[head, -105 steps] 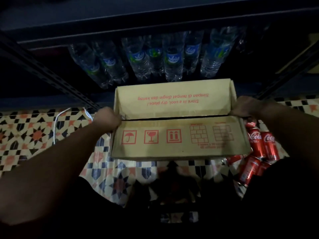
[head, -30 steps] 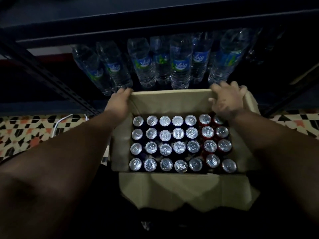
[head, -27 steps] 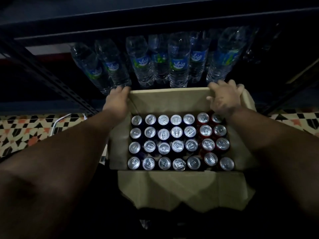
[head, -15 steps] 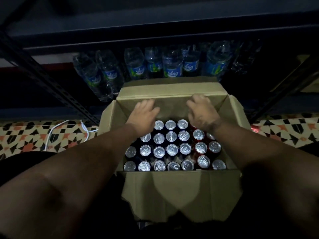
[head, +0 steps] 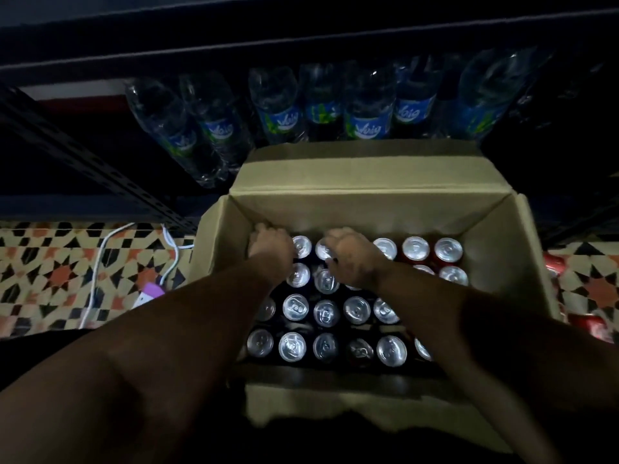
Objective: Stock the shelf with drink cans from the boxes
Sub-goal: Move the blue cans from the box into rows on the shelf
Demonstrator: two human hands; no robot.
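Plastic water bottles (head: 366, 105) crowd shelf (head: 301, 35) — behind open box (head: 368, 182).

— Where does the box (head: 368, 182) sit?
— On the floor (head: 50, 262), just before the shelf (head: 301, 31); bottles (head: 368, 108) stand behind its far wall.
— And inside?
— Cans (head: 294, 308) in rows, both hands at the far-left corner.
— Left of it?
— A cable (head: 100, 259) on the floor.
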